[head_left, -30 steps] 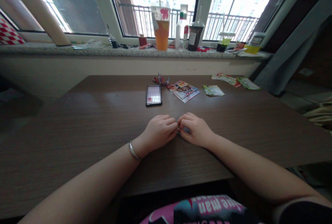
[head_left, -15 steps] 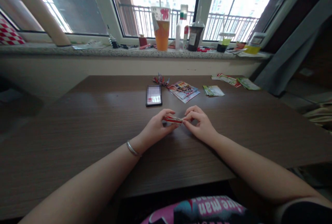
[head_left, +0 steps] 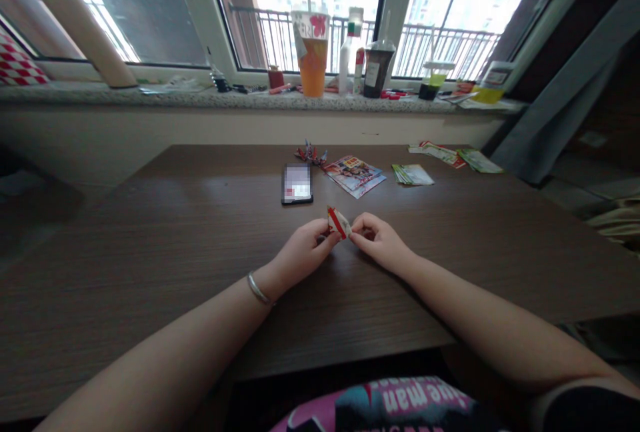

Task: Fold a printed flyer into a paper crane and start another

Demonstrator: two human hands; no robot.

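Paper (head_left: 339,223): tilted up since earlier.
Left hand (head_left: 310,244): pinched on it.
Right hand (head_left: 380,241): closed on its corner.
Tear: could be caused by tugging.

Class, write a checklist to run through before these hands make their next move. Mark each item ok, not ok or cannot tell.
1. Left hand secures the small, folded, red-and-white paper piece: ok, thumb and fingers grip it.
2. Right hand on the paper piece: ok, fingertips pinch its right corner.
3. Folds crisp and even: cannot tell, too small.
4. Rectangular black-framed phone away from both hands: ok, it lies beyond them.
5. Glossy multicoloured printed paper sheets squarely stacked: not ok, they overlap askew.
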